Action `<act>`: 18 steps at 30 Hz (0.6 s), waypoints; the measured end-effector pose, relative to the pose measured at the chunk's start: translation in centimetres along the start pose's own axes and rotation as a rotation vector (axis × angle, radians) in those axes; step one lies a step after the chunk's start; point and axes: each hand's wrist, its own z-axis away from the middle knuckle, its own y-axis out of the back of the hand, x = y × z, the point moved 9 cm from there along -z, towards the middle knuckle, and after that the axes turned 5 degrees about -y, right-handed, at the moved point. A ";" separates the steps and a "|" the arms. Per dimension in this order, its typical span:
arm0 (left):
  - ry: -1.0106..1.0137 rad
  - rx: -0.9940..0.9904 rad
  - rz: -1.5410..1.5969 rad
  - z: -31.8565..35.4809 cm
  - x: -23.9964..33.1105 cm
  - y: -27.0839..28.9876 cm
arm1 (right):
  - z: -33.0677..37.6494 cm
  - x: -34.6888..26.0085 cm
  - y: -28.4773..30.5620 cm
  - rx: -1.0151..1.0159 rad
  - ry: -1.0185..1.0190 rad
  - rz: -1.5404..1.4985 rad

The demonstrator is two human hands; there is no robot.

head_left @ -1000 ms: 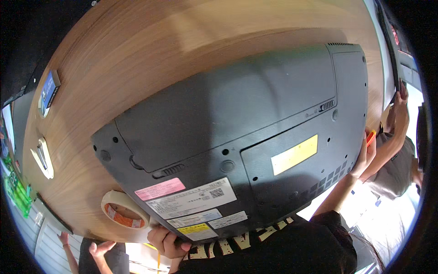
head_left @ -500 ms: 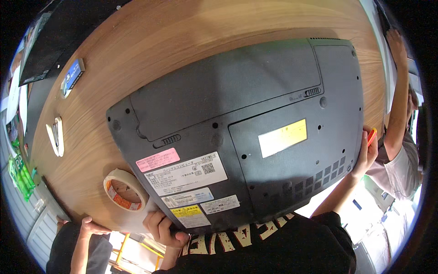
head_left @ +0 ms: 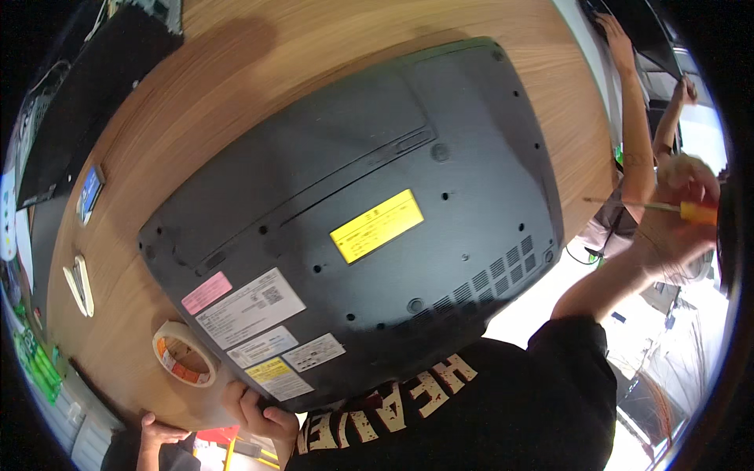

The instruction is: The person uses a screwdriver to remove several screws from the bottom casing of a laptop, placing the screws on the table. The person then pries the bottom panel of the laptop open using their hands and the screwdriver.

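A black laptop (head_left: 377, 173) lies with its underside up, its near edge close to my black shirt. Several labels are stuck to it, one of them a yellow label (head_left: 377, 226) near its middle; screw holes and vent slots also show. My left hand (head_left: 263, 414) is closed on the laptop's near left corner, fingers bent at its edge. Out to the right, away from the laptop, my right hand (head_left: 685, 196) is raised and grips a screwdriver (head_left: 696, 213) by its orange-yellow handle. The thin shaft points left, toward the laptop's right side.
Left of the laptop, a roll of masking tape (head_left: 186, 355), a whitish stapler-like tool (head_left: 79, 286) and a small blue box (head_left: 91, 190) rest on the wooden table (head_left: 314, 47). Another person's hand (head_left: 162, 432) is at the lower left; a co-worker's arm (head_left: 635, 133) reaches in at the right.
My right hand has left the laptop's right edge and swung out to the right with the screwdriver. The laptop and table appear shifted left in view. My left hand keeps its hold.
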 end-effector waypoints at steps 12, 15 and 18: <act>0.071 0.090 -0.111 0.9 -0.9 0.1 | -2.1 3.6 -12.5 -0.040 0.037 0.003; 0.106 0.077 -0.131 0.8 -1.1 0.2 | -2.3 5.6 -12.1 -0.070 -0.123 -0.112; 0.102 0.076 -0.149 0.3 -0.6 0.0 | -2.3 5.7 -12.0 -0.116 -0.094 -0.129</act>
